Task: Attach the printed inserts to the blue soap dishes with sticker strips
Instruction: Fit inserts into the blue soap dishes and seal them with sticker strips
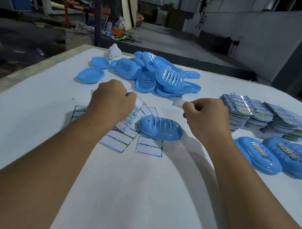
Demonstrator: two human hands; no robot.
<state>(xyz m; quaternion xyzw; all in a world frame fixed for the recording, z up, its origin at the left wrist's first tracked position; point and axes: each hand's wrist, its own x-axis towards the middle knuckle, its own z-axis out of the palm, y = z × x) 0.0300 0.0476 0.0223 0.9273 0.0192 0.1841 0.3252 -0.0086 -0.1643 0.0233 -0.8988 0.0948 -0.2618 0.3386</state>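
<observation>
We pinch a small pale sticker strip point(177, 103) in our curled right hand point(206, 116). Our left hand point(111, 101), fingers curled, pinches a translucent piece point(131, 91). The blue soap dish point(160, 128), slotted and inverted, lies between the hands at 6 o'clock of the fingertips, on scattered printed inserts point(149, 146).
</observation>
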